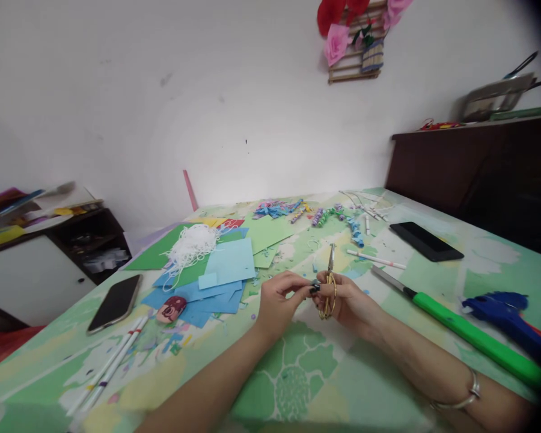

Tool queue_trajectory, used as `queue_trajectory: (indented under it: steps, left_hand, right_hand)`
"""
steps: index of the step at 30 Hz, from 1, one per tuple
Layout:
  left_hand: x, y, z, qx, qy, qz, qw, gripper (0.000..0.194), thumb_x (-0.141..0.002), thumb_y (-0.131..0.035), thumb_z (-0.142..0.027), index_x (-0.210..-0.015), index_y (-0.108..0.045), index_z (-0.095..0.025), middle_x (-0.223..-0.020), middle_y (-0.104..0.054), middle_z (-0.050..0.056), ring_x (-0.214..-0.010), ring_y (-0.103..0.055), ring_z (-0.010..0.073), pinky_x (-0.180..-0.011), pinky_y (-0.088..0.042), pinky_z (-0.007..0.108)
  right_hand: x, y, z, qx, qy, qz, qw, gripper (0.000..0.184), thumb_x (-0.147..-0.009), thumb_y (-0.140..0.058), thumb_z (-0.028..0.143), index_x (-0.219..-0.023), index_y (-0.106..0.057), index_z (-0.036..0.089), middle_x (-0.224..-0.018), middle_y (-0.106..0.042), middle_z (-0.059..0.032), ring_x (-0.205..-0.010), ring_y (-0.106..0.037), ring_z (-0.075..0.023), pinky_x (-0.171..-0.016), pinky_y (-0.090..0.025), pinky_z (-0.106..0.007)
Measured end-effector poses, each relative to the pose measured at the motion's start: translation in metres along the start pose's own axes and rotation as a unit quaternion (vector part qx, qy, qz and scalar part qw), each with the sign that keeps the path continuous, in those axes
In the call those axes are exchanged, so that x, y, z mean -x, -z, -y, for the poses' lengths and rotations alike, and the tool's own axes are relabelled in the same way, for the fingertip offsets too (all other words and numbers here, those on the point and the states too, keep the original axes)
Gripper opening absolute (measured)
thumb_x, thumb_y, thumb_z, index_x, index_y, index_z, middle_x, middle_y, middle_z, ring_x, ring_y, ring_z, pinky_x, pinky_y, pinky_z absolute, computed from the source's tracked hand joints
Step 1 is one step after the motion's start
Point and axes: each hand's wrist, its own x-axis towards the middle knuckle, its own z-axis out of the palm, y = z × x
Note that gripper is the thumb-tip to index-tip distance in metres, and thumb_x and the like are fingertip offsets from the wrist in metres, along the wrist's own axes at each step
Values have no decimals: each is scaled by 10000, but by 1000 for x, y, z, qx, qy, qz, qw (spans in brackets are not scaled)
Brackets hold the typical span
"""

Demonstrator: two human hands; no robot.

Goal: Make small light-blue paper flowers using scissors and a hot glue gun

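My right hand [342, 294] is closed around gold-handled scissors [332, 260], whose blades point up and away from me. Against it, fingertip to fingertip, is my left hand [282, 300] in a pinch. Something small and dark shows where the fingertips meet, but I cannot tell whether it is a held piece or dark nails. Nearest beyond the hands, a short loop of white string [314, 245] lies on the patterned tablecloth [293, 385]. To the left are blue paper sheets [220, 293] and a light blue sheet [229, 260].
On the left lie white string [193, 243], a phone [116, 302], a dark red round object [171, 309] and white sticks [112, 361]. Curled paper strips [333, 215] sit at the back. Rightward are a black phone [426, 240], a green-handled knife [473, 337] and a blue glue gun [509, 319].
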Motion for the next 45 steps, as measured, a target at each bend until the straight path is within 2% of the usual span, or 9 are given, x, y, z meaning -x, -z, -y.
queue_trajectory:
  steps: [4,7,13,17,24,29,36,45]
  left_hand:
    - [-3,0,1,88,106,-7,990,134,-691,-625,-273,-703,-657,-143,-628,-621,42,-582,-576,142,-576,-464,259]
    - [-5,0,1,102,151,-11,983,149,-650,-660,-276,-674,-636,-131,-567,-610,30,-534,-571,131,-542,-453,242]
    - [-6,0,3,127,161,30,978,150,-649,-666,-268,-659,-655,-118,-545,-629,41,-515,-572,127,-536,-452,235]
    - [-5,0,5,182,196,38,963,184,-670,-654,-273,-716,-677,-97,-599,-660,73,-564,-603,144,-581,-480,254]
    - [-3,-3,11,263,235,17,936,178,-690,-632,-240,-737,-690,-78,-663,-674,93,-636,-632,169,-644,-511,281]
    - [-3,-3,10,246,250,8,936,174,-676,-639,-224,-727,-685,-64,-643,-672,98,-637,-646,186,-639,-525,288]
    - [-5,-1,9,214,239,16,947,243,-647,-676,-265,-799,-665,-76,-683,-678,96,-608,-654,203,-581,-535,287]
    - [-5,-2,10,289,257,6,922,169,-637,-692,-211,-729,-684,-69,-699,-685,92,-695,-652,190,-745,-527,314]
  right_hand:
    - [-1,1,4,68,59,-41,995,332,-542,-739,193,-769,-498,182,-684,-603,2,-617,-571,-132,-606,-402,-257]
    - [-2,3,5,125,127,-75,981,356,-522,-754,211,-751,-483,184,-722,-606,0,-633,-551,-126,-605,-400,-251]
    - [-4,6,4,201,162,-44,965,317,-561,-734,254,-713,-464,185,-663,-585,21,-595,-523,-113,-587,-398,-245]
    - [-5,8,4,219,190,-56,955,275,-587,-709,245,-697,-464,182,-659,-589,17,-605,-533,-117,-592,-402,-249]
    - [-5,6,3,222,178,-80,955,257,-579,-697,218,-672,-461,175,-654,-605,-6,-596,-550,-129,-583,-413,-259]
    - [-5,4,4,224,165,-95,956,277,-554,-705,238,-676,-463,178,-645,-598,-3,-594,-552,-133,-569,-417,-255]
    - [-8,8,3,223,166,-82,957,292,-515,-719,212,-646,-460,176,-609,-586,11,-565,-541,-129,-551,-413,-251]
    - [-10,11,0,195,201,-68,957,265,-565,-710,199,-667,-466,175,-680,-626,-13,-613,-570,-137,-608,-442,-274]
